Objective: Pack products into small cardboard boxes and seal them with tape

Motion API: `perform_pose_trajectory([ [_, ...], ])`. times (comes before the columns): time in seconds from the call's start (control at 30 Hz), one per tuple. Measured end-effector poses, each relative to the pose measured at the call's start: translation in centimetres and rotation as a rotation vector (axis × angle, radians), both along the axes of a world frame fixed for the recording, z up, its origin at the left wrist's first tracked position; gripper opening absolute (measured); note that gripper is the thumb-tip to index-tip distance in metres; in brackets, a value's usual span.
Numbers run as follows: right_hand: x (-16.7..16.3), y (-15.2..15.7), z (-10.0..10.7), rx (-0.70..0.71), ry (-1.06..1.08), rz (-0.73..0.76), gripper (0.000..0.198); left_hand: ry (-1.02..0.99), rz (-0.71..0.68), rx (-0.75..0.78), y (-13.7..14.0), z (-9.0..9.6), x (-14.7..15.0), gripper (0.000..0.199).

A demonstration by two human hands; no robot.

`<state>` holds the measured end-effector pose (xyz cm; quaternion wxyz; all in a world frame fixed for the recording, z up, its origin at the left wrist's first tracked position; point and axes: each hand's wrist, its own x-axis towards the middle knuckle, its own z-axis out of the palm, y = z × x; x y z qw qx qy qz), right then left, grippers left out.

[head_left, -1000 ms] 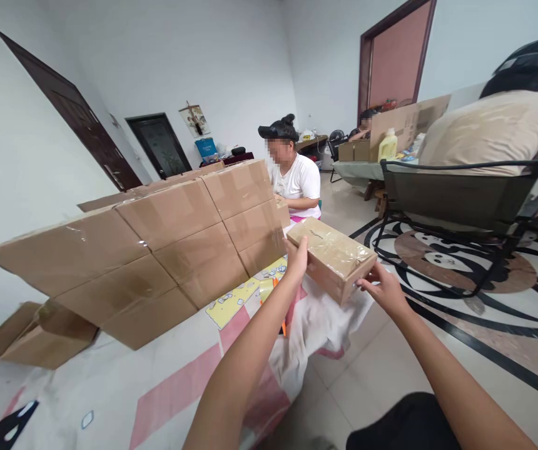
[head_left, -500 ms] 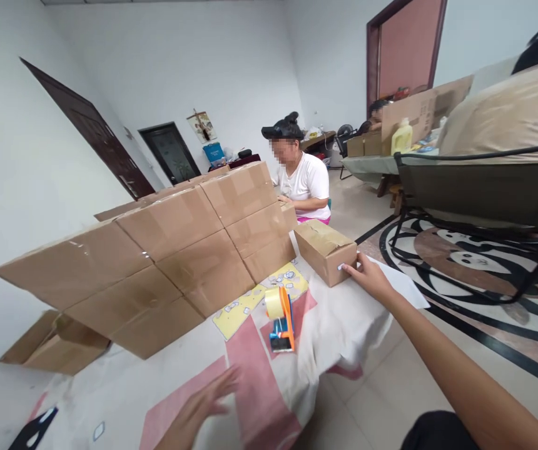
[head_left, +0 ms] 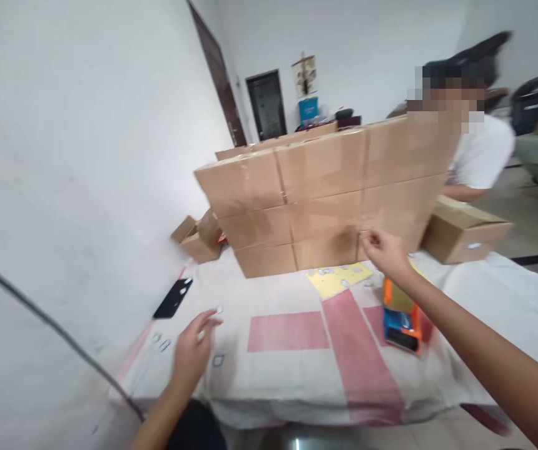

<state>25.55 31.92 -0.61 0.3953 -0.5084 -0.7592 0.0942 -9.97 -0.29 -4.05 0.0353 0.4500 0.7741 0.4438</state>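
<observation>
My right hand [head_left: 386, 253] hangs in front of the stacked cardboard boxes [head_left: 328, 222], fingers curled together and a little blurred. Whether anything is between them I cannot make out. Below its wrist stands an orange and blue tape dispenser [head_left: 403, 328], partly covered by my forearm. My left hand [head_left: 194, 347] hovers over the left part of the tablecloth, fingers loosely bent and apart, with nothing visible in it. A small white patch [head_left: 219, 309] shows by its fingertips. At the right, a single cardboard box [head_left: 468, 234] bears a small white label [head_left: 474, 245].
A patterned cloth [head_left: 288, 375] covers the table, with a yellow patch [head_left: 339, 278] before the stack. A black flat item [head_left: 174, 298] lies at the left edge, near an open carton [head_left: 198, 240]. Behind the boxes sits a person in a white shirt [head_left: 487, 153].
My view has swung left. My right hand has let go of the single box and moved left, to the front of the stack. My left hand is now over the left side of the cloth.
</observation>
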Motion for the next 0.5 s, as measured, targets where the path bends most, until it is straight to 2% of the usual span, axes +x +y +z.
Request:
perform_pose_trajectory([
  [0.1, -13.2, -5.6, 1.8, -0.03, -0.305, 0.483, 0.025, 0.108, -0.188, -0.018, 6.6, 0.0, 2.6, 0.025],
  [0.17, -21.2, -8.7, 2.3, -0.044, -0.407, 0.632, 0.018, 0.114, -0.25, -0.021, 8.9, -0.8, 3.9, 0.025],
  [0.23, -28.2, -10.6, 2.1, -0.056, -0.472, 0.724, 0.015, 0.107, -0.275, -0.006, 9.0, -1.8, 4.3, 0.025],
  [0.3, -34.4, -11.2, 1.9, -0.063, -0.498, 0.774, 0.033, 0.102, -0.315, 0.006, 7.6, -2.8, 3.8, 0.022],
  [0.4, -43.0, -10.8, 2.4, -0.071, -0.461, 0.806, 0.061, 0.065, -0.318, 0.018, 5.4, -4.0, 2.5, 0.021],
  [0.5, -51.2, -9.9, 4.2, -0.125, -0.361, 0.795, 0.065, -0.014, -0.392, -0.005, 4.9, -4.7, 1.9, 0.018],
])
